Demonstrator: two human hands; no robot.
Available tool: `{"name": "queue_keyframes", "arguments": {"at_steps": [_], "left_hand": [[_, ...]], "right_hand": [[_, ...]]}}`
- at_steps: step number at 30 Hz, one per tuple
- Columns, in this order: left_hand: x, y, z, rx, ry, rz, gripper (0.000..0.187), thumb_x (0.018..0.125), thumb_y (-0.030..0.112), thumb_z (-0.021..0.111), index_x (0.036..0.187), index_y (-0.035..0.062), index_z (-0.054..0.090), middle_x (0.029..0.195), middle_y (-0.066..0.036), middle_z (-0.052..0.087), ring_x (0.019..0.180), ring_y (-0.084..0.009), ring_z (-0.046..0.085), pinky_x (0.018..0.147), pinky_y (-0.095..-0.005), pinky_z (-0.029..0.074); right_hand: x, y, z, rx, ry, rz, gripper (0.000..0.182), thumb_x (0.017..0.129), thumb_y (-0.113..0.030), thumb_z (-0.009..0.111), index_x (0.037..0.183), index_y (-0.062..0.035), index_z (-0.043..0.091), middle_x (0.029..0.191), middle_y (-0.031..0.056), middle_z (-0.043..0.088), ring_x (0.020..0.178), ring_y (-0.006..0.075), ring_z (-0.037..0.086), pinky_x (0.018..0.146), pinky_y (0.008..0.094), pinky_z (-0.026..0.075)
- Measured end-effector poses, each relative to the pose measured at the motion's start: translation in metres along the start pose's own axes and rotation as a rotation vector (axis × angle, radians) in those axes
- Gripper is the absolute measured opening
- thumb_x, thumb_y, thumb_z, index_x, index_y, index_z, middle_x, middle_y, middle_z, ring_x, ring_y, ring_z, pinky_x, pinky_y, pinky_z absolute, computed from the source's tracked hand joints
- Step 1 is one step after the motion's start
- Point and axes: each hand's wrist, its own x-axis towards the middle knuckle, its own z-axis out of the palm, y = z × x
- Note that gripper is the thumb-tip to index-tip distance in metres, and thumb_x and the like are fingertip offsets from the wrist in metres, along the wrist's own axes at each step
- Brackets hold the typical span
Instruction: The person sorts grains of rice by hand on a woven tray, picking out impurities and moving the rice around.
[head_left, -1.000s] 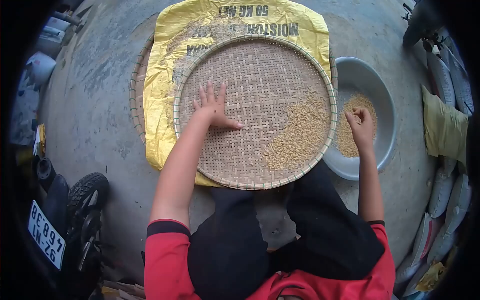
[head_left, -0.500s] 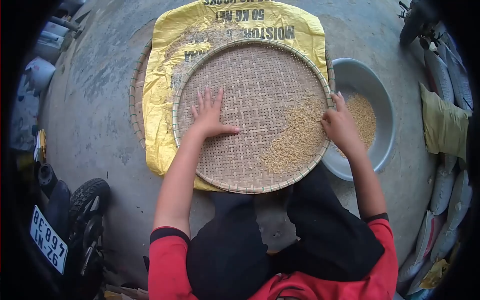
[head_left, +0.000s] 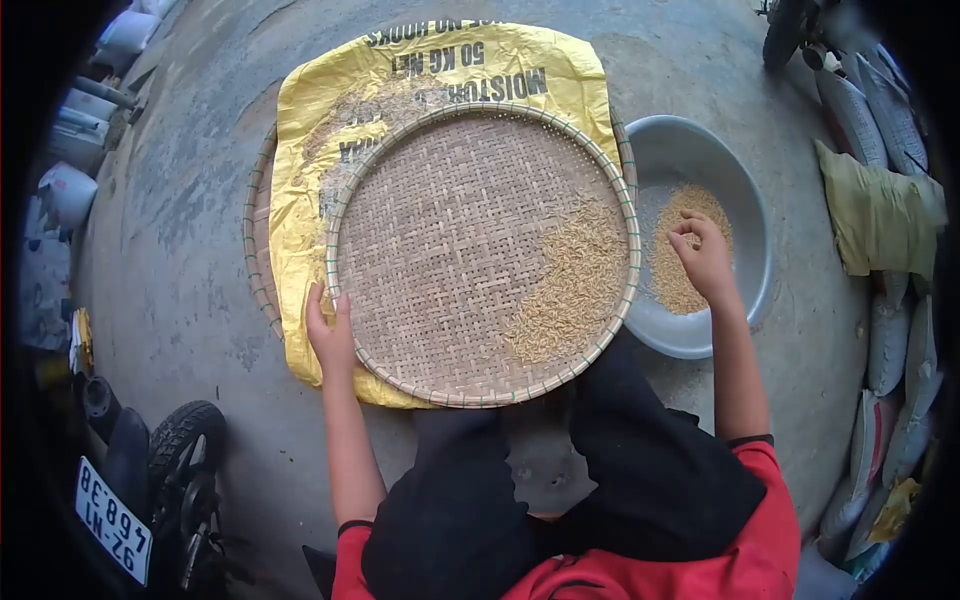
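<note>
Your left hand (head_left: 332, 340), thumb and finger parted, meets the woven tray (head_left: 430, 250) left of centre frame, your right hand (head_left: 710, 262) curls above the grain (head_left: 668, 255) in the basin (head_left: 660, 150) at right, and either's grip I cannot tell.

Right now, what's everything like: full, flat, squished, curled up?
Top tray: partly covered, grain toward its right side
Bowl: partly filled with grain
Yellow sack: spread out, partly under the top tray
Bottom tray: mostly hidden
Left hand: at the top tray's left rim, finger and thumb apart
Right hand: over the bowl, fingers bent
Pale sacks: plump
</note>
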Motion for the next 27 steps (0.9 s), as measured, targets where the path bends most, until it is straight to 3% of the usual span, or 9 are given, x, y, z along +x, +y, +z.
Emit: {"name": "queue_keyframes", "arguments": {"at_steps": [1,2,4,7,10,12,15,22,27], "left_hand": [[-0.001,-0.005,0.007,-0.165,-0.032,-0.027,0.054,0.084,0.027,0.063,0.129,0.0022,0.046,0.140,-0.022,0.033,0.132,-0.0326,0.029,0.107,-0.0407,0.026],[-0.003,0.006,0.013,0.131,-0.053,0.029,0.054,0.083,0.025,0.064,0.129,0.0033,0.045,0.141,-0.022,0.030,0.131,-0.0339,0.030,0.107,-0.0402,0.027],[-0.004,0.015,0.014,0.190,-0.070,0.042,0.054,0.083,0.024,0.064,0.129,0.0030,0.044,0.142,-0.022,0.029,0.131,-0.0344,0.029,0.107,-0.0408,0.027],[-0.007,0.014,0.020,0.247,-0.093,0.055,0.057,0.082,0.025,0.063,0.130,0.0022,0.043,0.143,-0.023,0.026,0.132,-0.0376,0.027,0.108,-0.0429,0.025],[-0.008,0.009,0.022,0.468,-0.095,0.122,0.059,0.082,0.026,0.063,0.131,0.0021,0.041,0.143,-0.023,0.026,0.132,-0.0394,0.026,0.108,-0.0444,0.024],[-0.008,0.009,0.023,0.496,-0.088,0.114,0.062,0.081,0.028,0.063,0.132,0.0023,0.039,0.143,-0.023,0.026,0.132,-0.0409,0.025,0.108,-0.0468,0.023],[-0.009,0.010,0.024,0.526,-0.090,0.117,0.062,0.081,0.028,0.063,0.133,0.0027,0.039,0.143,-0.023,0.026,0.132,-0.0404,0.025,0.107,-0.0490,0.022],[-0.008,0.011,0.021,0.537,-0.093,0.107,0.061,0.081,0.027,0.063,0.132,0.0033,0.040,0.143,-0.023,0.026,0.133,-0.0382,0.025,0.107,-0.0508,0.020],[-0.008,0.008,0.023,0.460,-0.087,0.104,0.059,0.080,0.026,0.064,0.130,0.0033,0.042,0.142,-0.023,0.027,0.133,-0.0384,0.025,0.106,-0.0530,0.020]], "right_hand": [[0.000,0.015,-0.005,-0.007,0.010,0.001,0.010,0.082,-0.011,0.062,0.085,-0.0014,0.063,0.130,0.0213,0.045,0.120,0.0367,0.044,0.100,0.0416,0.036],[0.001,0.031,-0.008,-0.131,0.057,0.015,0.012,0.082,-0.012,0.062,0.089,-0.0019,0.064,0.130,0.0207,0.046,0.119,0.0357,0.045,0.100,0.0412,0.036],[-0.003,0.042,-0.007,-0.269,0.105,0.025,0.014,0.083,-0.013,0.061,0.092,-0.0024,0.064,0.129,0.0201,0.047,0.118,0.0347,0.047,0.100,0.0408,0.036],[-0.003,0.031,-0.002,-0.078,0.146,0.027,0.017,0.084,-0.014,0.061,0.097,-0.0039,0.065,0.128,0.0187,0.048,0.120,0.0344,0.045,0.101,0.0412,0.035],[0.001,-0.011,0.007,-0.074,0.145,-0.134,0.015,0.083,-0.012,0.062,0.096,-0.0039,0.064,0.128,0.0176,0.048,0.123,0.0346,0.042,0.100,0.0425,0.037],[0.006,-0.033,0.012,-0.105,0.022,-0.383,0.015,0.081,-0.011,0.064,0.095,-0.0046,0.064,0.130,0.0172,0.046,0.128,0.0351,0.037,0.100,0.0437,0.037],[0.014,-0.053,0.026,-0.105,-0.112,-0.450,0.014,0.080,-0.009,0.065,0.094,-0.0050,0.064,0.132,0.0167,0.044,0.130,0.0362,0.034,0.101,0.0440,0.037],[0.041,-0.049,0.050,-0.304,-0.044,-0.308,0.023,0.075,-0.021,0.071,0.088,-0.0052,0.062,0.137,0.0261,0.035,0.131,0.0440,0.028,0.102,0.0477,0.034],[0.034,-0.062,0.059,-0.361,-0.102,-0.257,0.021,0.075,-0.021,0.071,0.085,-0.0065,0.060,0.140,0.0242,0.032,0.134,0.0433,0.021,0.103,0.0530,0.030]]}}
